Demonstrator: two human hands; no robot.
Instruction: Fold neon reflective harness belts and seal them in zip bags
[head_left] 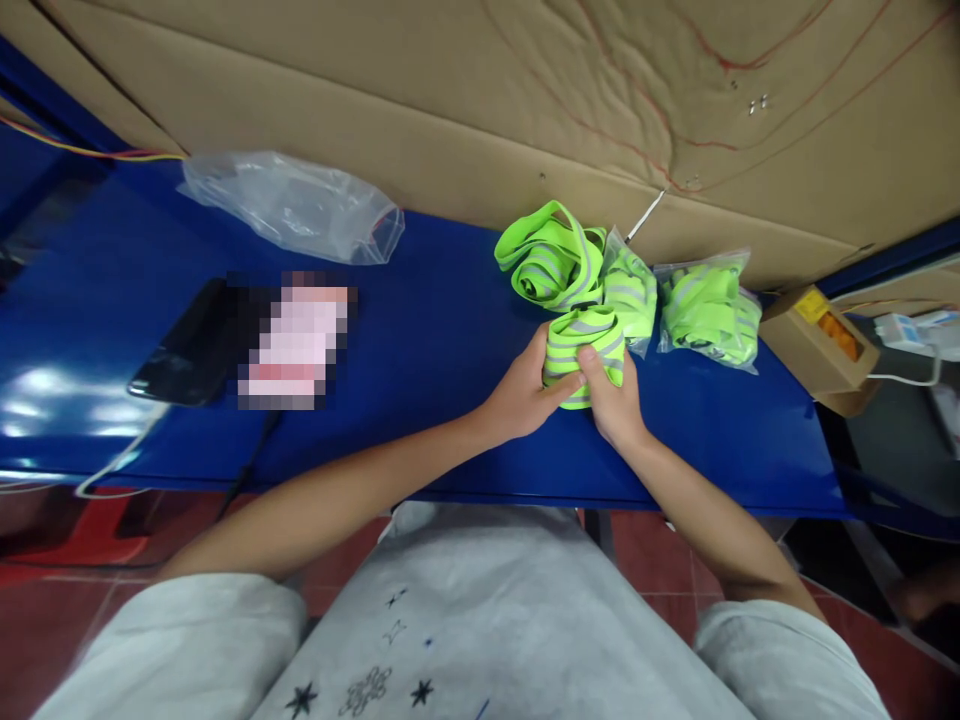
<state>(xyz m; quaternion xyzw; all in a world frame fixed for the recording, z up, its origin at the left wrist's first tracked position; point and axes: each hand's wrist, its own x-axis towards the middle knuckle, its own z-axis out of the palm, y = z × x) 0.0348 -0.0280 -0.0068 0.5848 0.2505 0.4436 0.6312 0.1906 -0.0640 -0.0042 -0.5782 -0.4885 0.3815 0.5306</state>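
Observation:
Between my two hands is a folded bundle of neon yellow-green reflective strap (574, 350) with grey stripes. My left hand (525, 388) wraps its left side, thumb across the lower front. On the right side my right hand (611, 395) grips it, with the thumb pressed on the front face. Just behind the bundle lies a loose coiled reflective strap (551, 260). Beside that coil is a clear bag with a folded strap (630, 295), partly hidden by the held bundle. Another bagged strap (711, 310) lies farther right.
A crumpled clear plastic bag (292, 205) lies at the back left of the blue table (420, 330). Nearer are a black phone (184, 350) with a white cable and a pixelated item (300, 345). An open cardboard box (817, 345) stands at the right edge; cardboard (450, 120) lines the back.

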